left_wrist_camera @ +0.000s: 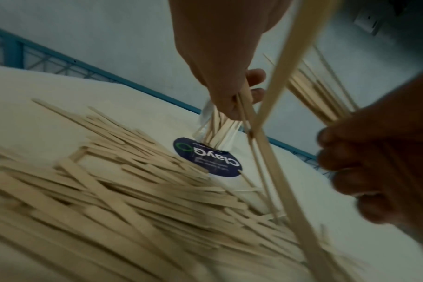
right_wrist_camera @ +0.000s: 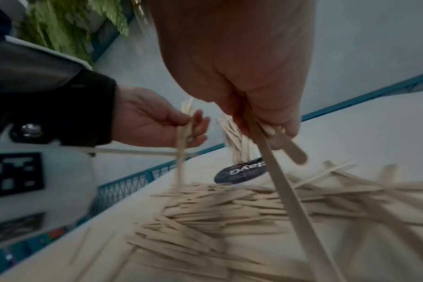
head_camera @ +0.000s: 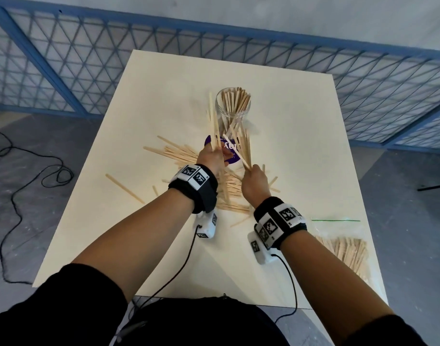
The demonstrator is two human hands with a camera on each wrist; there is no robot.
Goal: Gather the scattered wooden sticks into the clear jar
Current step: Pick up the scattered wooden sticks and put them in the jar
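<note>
The clear jar (head_camera: 232, 107) stands mid-table with several wooden sticks upright in it; it shows small in the left wrist view (left_wrist_camera: 215, 131). It stands on a purple round label (head_camera: 208, 142). My left hand (head_camera: 214, 156) grips a few long sticks (head_camera: 214, 121) pointing up beside the jar's left side. My right hand (head_camera: 251, 171) pinches a few sticks (head_camera: 236, 151) slanting toward the jar's base. The right wrist view shows that pinch (right_wrist_camera: 266, 126), with the left hand (right_wrist_camera: 191, 126) to the side. A loose pile of sticks (head_camera: 181, 153) spreads on the table under both hands.
The white table (head_camera: 301, 146) has a single stick (head_camera: 125, 188) lying near its left edge. A clear bag of more sticks (head_camera: 348, 248) lies at the near right corner. Blue mesh fencing (head_camera: 89, 58) runs behind the table. Black cables (head_camera: 14, 191) trail on the floor at left.
</note>
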